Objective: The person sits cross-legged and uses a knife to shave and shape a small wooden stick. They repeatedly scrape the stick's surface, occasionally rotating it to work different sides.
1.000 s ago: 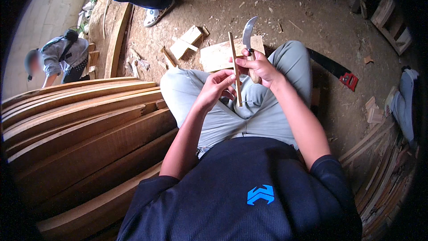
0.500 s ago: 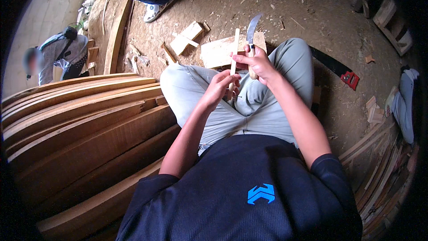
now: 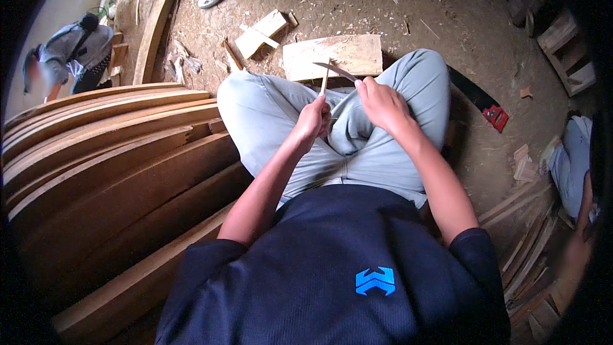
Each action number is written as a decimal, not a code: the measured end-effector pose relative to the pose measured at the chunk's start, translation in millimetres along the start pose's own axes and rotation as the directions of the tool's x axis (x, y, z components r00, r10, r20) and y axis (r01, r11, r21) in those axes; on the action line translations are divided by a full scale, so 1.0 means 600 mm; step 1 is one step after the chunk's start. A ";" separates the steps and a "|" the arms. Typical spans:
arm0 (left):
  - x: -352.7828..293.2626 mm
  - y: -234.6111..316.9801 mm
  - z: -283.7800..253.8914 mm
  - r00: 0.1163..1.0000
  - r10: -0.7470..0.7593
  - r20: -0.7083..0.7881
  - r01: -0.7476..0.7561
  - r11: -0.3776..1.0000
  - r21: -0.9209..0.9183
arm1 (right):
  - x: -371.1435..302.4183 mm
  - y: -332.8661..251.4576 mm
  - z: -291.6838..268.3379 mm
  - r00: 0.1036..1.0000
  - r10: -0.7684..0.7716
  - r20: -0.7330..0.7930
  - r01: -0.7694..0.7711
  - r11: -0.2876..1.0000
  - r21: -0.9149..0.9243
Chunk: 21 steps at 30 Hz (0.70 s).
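And the left hand's (image 3: 311,119) grip is wrapped round the stick (image 3: 324,81), its length pointing forward toward the wooden board (image 3: 361,51); the right hand (image 3: 385,105), right of it, clasps the knife (image 3: 345,73), blade crosswise near the far tip, contact too fine to tell

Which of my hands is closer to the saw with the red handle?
Your right. The right hand, holding the knife, is left of the saw, with your right leg between them. The left hand, gripping the thin stick, is farther left, beyond the right hand.
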<state>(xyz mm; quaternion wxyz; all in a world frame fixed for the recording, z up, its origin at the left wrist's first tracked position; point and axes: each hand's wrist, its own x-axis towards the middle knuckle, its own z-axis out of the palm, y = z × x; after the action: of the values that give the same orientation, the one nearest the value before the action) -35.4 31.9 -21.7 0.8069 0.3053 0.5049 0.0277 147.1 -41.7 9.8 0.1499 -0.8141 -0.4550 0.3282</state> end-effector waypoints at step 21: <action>0.005 0.001 0.050 0.987 0.118 -0.113 -0.106 0.989 0.100 | -0.014 -0.058 0.004 0.993 0.088 0.080 -0.043 0.890 -0.454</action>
<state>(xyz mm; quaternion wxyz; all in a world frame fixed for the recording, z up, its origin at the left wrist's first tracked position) -8.9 19.7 -14.5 0.7576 0.3684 0.5346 0.0674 120.2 -30.0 30.2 -0.0771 -0.8244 -0.4979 0.2581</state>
